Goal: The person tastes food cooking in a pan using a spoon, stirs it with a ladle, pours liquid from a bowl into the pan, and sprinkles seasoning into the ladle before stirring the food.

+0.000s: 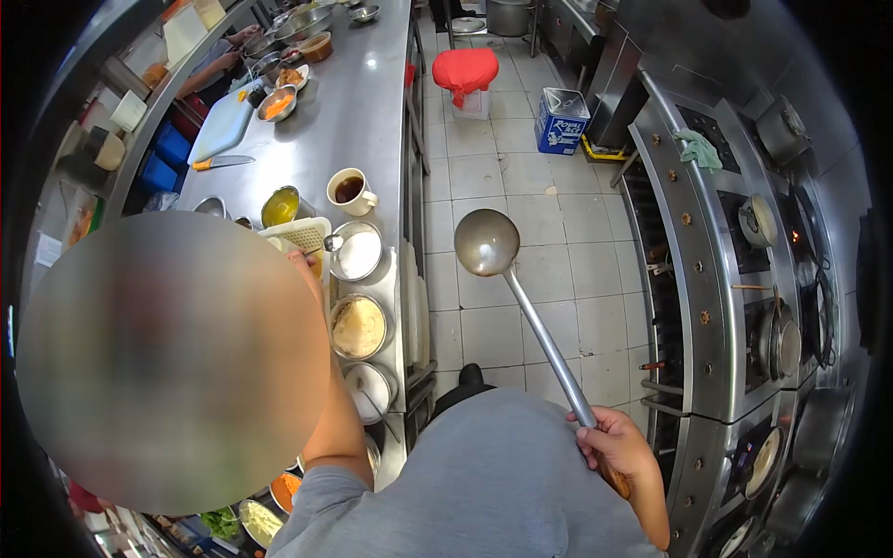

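My right hand (616,444) is closed around the wooden-ended handle of a long metal ladle (486,242). The ladle's round bowl is held out over the tiled floor, with no food visible in it. On the left, my left hand (305,268) is mostly covered by a large blurred disc. Its visible fingers pinch the handle of a small spoon (331,243), whose tip is over a bowl of white powder (357,255). Nearer me stand a bowl of pale yellow powder (359,326) and another white-filled bowl (368,389) with a spoon in it.
A mug of dark liquid (350,190) and a yellow-liquid container (280,206) stand on the steel counter (316,130). Farther back lies a knife (224,162). A stove (716,307) with pans runs along the right. A blue tin (561,122) and red-covered tub (465,79) sit ahead.
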### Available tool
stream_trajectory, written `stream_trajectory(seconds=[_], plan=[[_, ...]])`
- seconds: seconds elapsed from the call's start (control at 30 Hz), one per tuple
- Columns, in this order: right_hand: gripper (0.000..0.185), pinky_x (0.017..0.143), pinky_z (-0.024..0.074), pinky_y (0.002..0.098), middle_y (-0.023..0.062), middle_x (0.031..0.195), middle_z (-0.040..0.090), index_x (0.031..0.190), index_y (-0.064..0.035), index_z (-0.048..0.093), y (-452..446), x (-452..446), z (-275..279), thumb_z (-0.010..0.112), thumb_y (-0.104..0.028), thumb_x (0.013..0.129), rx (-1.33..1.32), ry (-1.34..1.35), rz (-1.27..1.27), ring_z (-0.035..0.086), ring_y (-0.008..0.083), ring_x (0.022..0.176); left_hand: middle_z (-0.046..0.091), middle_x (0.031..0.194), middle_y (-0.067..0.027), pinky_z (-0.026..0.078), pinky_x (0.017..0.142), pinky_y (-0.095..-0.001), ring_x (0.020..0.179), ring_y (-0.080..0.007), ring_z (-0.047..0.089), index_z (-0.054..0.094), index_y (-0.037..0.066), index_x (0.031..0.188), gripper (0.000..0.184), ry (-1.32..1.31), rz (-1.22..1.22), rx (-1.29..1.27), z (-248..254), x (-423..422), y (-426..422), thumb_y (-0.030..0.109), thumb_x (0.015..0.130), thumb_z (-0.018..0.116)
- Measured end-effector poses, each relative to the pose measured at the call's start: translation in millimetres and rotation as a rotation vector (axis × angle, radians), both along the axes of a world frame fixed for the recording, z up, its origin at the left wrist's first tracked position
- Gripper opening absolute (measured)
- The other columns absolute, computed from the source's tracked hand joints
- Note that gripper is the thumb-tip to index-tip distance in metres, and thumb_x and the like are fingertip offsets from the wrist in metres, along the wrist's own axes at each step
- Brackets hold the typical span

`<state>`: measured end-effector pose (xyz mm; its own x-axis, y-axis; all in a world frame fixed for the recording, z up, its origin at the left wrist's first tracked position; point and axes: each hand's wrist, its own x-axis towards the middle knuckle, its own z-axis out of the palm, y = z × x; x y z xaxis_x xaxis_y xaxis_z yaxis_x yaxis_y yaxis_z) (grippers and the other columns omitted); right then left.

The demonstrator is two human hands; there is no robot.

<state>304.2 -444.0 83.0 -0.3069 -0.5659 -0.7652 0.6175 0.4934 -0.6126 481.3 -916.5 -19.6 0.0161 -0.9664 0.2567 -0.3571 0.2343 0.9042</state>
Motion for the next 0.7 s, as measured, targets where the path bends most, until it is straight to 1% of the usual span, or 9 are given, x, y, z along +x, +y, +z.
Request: stream_trajectory(seconds=[0.07, 0.17, 0.27, 0.3, 0.37, 0.4, 0.5, 0.6, 0.7], plan=[[0.026, 0.049, 0.0419, 0.0211, 0.0001, 0.067, 0.053, 0.117, 0.0018, 0.061, -0.2, -1.8, 1.0, 0.058, -0.002, 0.091, -0.006, -0.002, 0.002, 0.049, 0.0072, 0.054, 0.068, 0.078, -0.0051, 0.043, 0.062, -0.0249, 0.065, -0.0106, 0.055, 0.067, -0.002, 0.098, 0.027, 0.046, -0.023, 0.000, -4.3, 0.2, -5.5, 0.020, 0.097, 0.052], [0.028, 0.049, 0.0423, 0.0213, 0.0005, 0.068, 0.053, 0.118, 0.0016, 0.060, 6.4, -3.7, -1.3, 0.058, -0.003, 0.091, -0.059, -0.039, 0.002, 0.050, 0.0076, 0.053, 0.066, 0.076, -0.0044, 0.041, 0.058, -0.0207, 0.062, -0.0071, 0.052, 0.066, -0.003, 0.098, 0.025, 0.315, -0.155, 0.211, 10.4, -18.2, 9.5, 0.019, 0.098, 0.054], [0.028, 0.050, 0.0432, 0.0223, 0.0010, 0.069, 0.054, 0.120, 0.0010, 0.060, 15.6, -6.5, -10.0, 0.058, -0.006, 0.092, -0.097, -0.034, 0.049, 0.050, 0.0083, 0.053, 0.064, 0.075, -0.0029, 0.030, 0.049, -0.0175, 0.053, -0.0017, 0.041, 0.065, 0.000, 0.100, 0.023, 0.419, -0.363, 0.292, 29.6, -58.9, 49.9, 0.019, 0.101, 0.052], [0.029, 0.050, 0.0435, 0.0228, 0.0011, 0.070, 0.054, 0.120, 0.0007, 0.060, 19.5, -6.9, -15.7, 0.058, -0.007, 0.093, -0.106, -0.055, 0.068, 0.051, 0.0085, 0.053, 0.065, 0.075, -0.0043, 0.040, 0.053, -0.0217, 0.057, -0.0065, 0.049, 0.066, 0.000, 0.099, 0.022, 0.381, -0.456, 0.295, 35.2, -72.9, 66.4, 0.018, 0.100, 0.054], [0.029, 0.050, 0.0438, 0.0234, 0.0011, 0.070, 0.054, 0.121, 0.0004, 0.060, 29.3, -4.3, -17.1, 0.058, -0.009, 0.093, -0.117, -0.074, 0.041, 0.052, 0.0088, 0.053, 0.066, 0.076, -0.0069, 0.049, 0.063, -0.0277, 0.067, -0.0122, 0.060, 0.068, 0.000, 0.101, 0.022, -0.116, -0.542, -0.219, 26.3, -105.9, 97.4, 0.017, 0.100, 0.055], [0.029, 0.050, 0.0439, 0.0236, 0.0012, 0.070, 0.054, 0.121, 0.0003, 0.060, 34.2, -2.0, -16.3, 0.058, -0.010, 0.094, -0.115, -0.086, 0.025, 0.052, 0.0089, 0.053, 0.068, 0.081, -0.0095, 0.051, 0.075, -0.0315, 0.080, -0.0158, 0.065, 0.068, 0.000, 0.103, 0.021, -0.355, -0.513, -0.381, 29.9, -118.4, 110.5, 0.016, 0.099, 0.056], [0.029, 0.050, 0.0440, 0.0237, 0.0013, 0.070, 0.054, 0.121, 0.0000, 0.059, 70.1, 8.1, -17.8, 0.057, -0.012, 0.095, -0.136, -0.065, -0.147, 0.052, 0.0090, 0.052, 0.071, 0.099, -0.0116, 0.051, 0.080, -0.0325, 0.087, -0.0186, 0.067, 0.068, -0.001, 0.109, 0.025, 0.011, -0.651, -0.145, 22.9, -161.6, 135.1, 0.018, 0.100, 0.053], [0.028, 0.049, 0.0436, 0.0237, 0.0013, 0.070, 0.054, 0.121, -0.0009, 0.059, 124.9, 23.1, -25.2, 0.058, -0.013, 0.095, -0.203, 0.008, -0.380, 0.052, 0.0087, 0.052, 0.071, 0.104, -0.0122, 0.050, 0.085, -0.0313, 0.092, -0.0199, 0.068, 0.065, 0.000, 0.118, 0.034, -0.109, -0.729, -0.205, 26.5, -178.1, 158.9, 0.024, 0.104, 0.047], [0.024, 0.048, 0.0431, 0.0239, 0.0003, 0.069, 0.054, 0.117, -0.0033, 0.059, 192.6, 32.0, -27.6, 0.057, -0.014, 0.096, -0.259, 0.169, -0.692, 0.052, 0.0086, 0.051, 0.070, 0.107, -0.0139, 0.050, 0.087, -0.0312, 0.093, -0.0211, 0.067, 0.064, -0.003, 0.121, 0.036, -0.078, -0.771, -0.003, 6.3, -189.5, 184.7, 0.025, 0.101, 0.053]])
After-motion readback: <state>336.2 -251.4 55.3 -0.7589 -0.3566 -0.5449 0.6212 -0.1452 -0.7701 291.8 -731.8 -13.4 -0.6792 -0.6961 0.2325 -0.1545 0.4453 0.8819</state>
